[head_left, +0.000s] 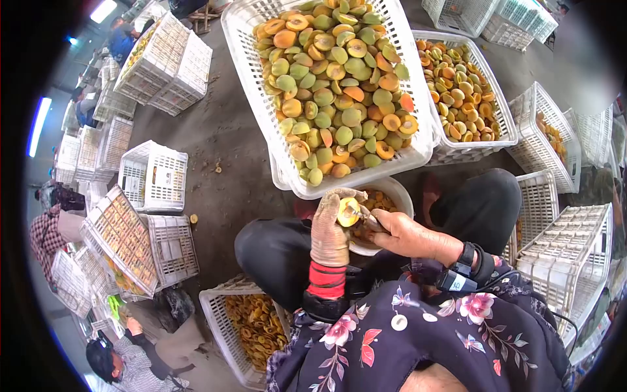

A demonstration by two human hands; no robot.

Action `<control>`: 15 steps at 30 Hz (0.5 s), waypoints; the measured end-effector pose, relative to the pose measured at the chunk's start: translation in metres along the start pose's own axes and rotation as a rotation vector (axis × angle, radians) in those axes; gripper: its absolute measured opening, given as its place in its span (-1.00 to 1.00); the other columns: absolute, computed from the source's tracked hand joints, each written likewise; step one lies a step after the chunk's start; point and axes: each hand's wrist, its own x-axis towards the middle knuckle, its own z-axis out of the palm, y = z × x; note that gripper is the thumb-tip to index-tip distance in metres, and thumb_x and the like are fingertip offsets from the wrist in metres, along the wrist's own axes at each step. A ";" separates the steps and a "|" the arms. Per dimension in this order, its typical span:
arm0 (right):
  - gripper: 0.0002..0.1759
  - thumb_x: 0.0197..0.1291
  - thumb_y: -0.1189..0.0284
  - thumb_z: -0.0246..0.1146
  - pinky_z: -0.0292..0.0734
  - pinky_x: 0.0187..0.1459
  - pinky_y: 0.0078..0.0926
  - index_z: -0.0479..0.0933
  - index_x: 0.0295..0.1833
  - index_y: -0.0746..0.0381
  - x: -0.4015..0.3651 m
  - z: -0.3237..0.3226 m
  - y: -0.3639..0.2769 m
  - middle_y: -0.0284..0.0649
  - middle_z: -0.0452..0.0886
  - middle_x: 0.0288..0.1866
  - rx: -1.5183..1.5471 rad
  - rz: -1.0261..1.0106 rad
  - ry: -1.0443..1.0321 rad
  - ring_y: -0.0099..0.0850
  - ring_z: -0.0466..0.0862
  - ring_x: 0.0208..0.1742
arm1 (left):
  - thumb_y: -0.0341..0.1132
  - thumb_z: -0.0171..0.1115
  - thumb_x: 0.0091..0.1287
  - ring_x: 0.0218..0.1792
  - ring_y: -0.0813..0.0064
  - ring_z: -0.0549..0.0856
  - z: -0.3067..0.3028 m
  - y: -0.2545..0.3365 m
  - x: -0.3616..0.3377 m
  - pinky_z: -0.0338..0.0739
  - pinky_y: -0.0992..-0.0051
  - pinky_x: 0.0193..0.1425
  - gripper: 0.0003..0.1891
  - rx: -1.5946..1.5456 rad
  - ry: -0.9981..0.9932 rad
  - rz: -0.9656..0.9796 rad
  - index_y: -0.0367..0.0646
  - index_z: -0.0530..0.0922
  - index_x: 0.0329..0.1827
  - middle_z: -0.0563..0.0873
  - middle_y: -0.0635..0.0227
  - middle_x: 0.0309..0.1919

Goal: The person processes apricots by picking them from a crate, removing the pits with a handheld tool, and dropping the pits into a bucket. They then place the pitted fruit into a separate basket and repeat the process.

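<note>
My left hand, in a soiled glove with a red band at the wrist, holds a cut fruit half with its pale inside facing up. Bare, my right hand is closed around a small tool whose tip is near the fruit; the tip is hard to make out. Below both hands, between my legs, stands a white bucket with orange fruit pieces in it. Just beyond my hands is a large white crate full of green and orange fruit halves.
Another crate of fruit halves stands right of the large one. A crate of darker pieces is near my left knee. Stacked crates rise at the right, more at the left. A person works at the lower left.
</note>
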 end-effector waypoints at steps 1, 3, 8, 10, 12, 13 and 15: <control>-0.67 0.33 0.29 0.25 0.53 -0.18 -0.18 0.40 -0.10 0.36 -0.001 -0.002 0.003 0.15 0.60 -0.31 -0.132 -0.064 0.007 0.09 0.65 -0.21 | 0.00 -0.10 0.58 -0.26 0.42 0.69 0.003 0.005 -0.001 0.63 0.41 -0.18 -0.54 -0.048 -0.061 -0.052 -0.28 0.54 -0.07 0.69 0.19 -0.16; -0.73 0.28 0.42 0.20 0.52 -0.20 -0.14 0.36 -0.06 0.39 -0.001 0.003 0.011 0.18 0.60 -0.32 -0.280 -0.062 -0.017 0.14 0.63 -0.24 | 0.02 -0.07 0.58 -0.34 0.36 0.71 0.003 0.002 0.000 0.66 0.39 -0.25 -0.51 0.026 -0.012 -0.059 -0.30 0.55 -0.16 0.70 0.15 -0.24; -0.67 0.31 0.35 0.24 0.54 -0.19 -0.16 0.41 -0.03 0.40 -0.002 0.010 -0.011 0.03 0.60 -0.38 0.280 0.181 -0.123 -0.18 0.66 -0.31 | 0.04 -0.09 0.58 -0.55 0.40 0.64 0.003 -0.004 0.006 0.56 0.48 -0.39 -0.46 0.050 0.117 -0.034 -0.29 0.53 -0.34 0.66 0.17 -0.51; -0.67 0.30 0.35 0.25 0.53 -0.20 -0.15 0.41 -0.03 0.39 -0.002 0.026 0.013 0.02 0.59 -0.40 0.179 -0.049 -0.006 -0.19 0.65 -0.33 | -0.01 -0.03 0.57 -0.56 0.46 0.59 0.002 -0.003 0.004 0.48 0.52 -0.42 -0.50 0.101 0.086 -0.020 -0.29 0.54 -0.37 0.65 0.22 -0.52; -0.66 0.29 0.34 0.25 0.53 -0.19 -0.13 0.40 -0.03 0.40 -0.002 0.024 0.014 0.03 0.59 -0.40 0.096 -0.061 -0.021 -0.18 0.65 -0.33 | -0.03 0.00 0.56 -0.55 0.48 0.59 -0.002 -0.004 0.005 0.46 0.52 -0.41 -0.52 0.162 0.064 -0.014 -0.28 0.55 -0.38 0.65 0.23 -0.52; -0.65 0.29 0.34 0.25 0.53 -0.18 -0.11 0.39 -0.03 0.40 -0.003 0.021 0.015 0.05 0.59 -0.40 0.009 -0.075 -0.040 -0.16 0.65 -0.32 | -0.05 0.03 0.55 -0.55 0.50 0.58 -0.003 -0.005 0.005 0.45 0.53 -0.40 -0.54 0.219 0.043 -0.002 -0.28 0.56 -0.38 0.65 0.25 -0.52; -0.68 0.31 0.32 0.24 0.48 -0.29 -0.23 0.40 -0.05 0.36 -0.003 0.012 0.013 -0.07 0.56 -0.44 0.275 0.057 -0.175 -0.27 0.59 -0.40 | -0.07 0.07 0.54 -0.53 0.53 0.58 -0.003 -0.003 0.005 0.45 0.53 -0.39 -0.55 0.259 0.041 0.000 -0.26 0.56 -0.40 0.66 0.27 -0.52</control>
